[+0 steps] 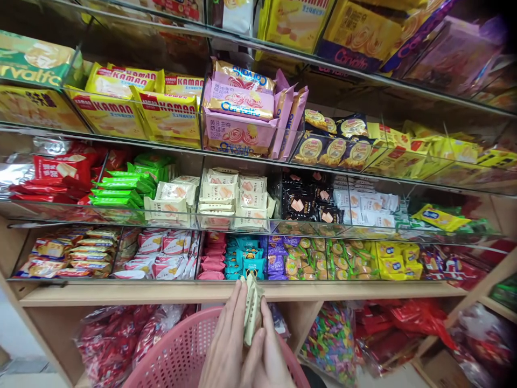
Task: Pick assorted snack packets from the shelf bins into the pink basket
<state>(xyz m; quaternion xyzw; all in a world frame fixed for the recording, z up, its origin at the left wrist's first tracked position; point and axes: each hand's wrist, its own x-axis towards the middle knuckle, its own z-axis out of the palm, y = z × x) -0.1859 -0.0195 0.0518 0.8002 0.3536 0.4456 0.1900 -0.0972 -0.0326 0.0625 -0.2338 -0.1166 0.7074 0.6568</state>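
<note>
Between my two hands, above the pink basket, is a small stack of cream-coloured snack packets. My left hand presses on the stack's left side with its fingers straight and together. On the right side, my right hand closes round it, with the thumb and fingers against the packets. Similar cream packets stand in piles in a clear compartment on the shelf above. Teal packets lie in the lowest compartment row just beyond my fingertips. The basket's inside is mostly hidden by my hands.
Clear-fronted shelves hold yellow bags, pink biscuit packs, green packets and black packets. A wooden ledge runs below them. Under it are bags of red packets and colourful sweets.
</note>
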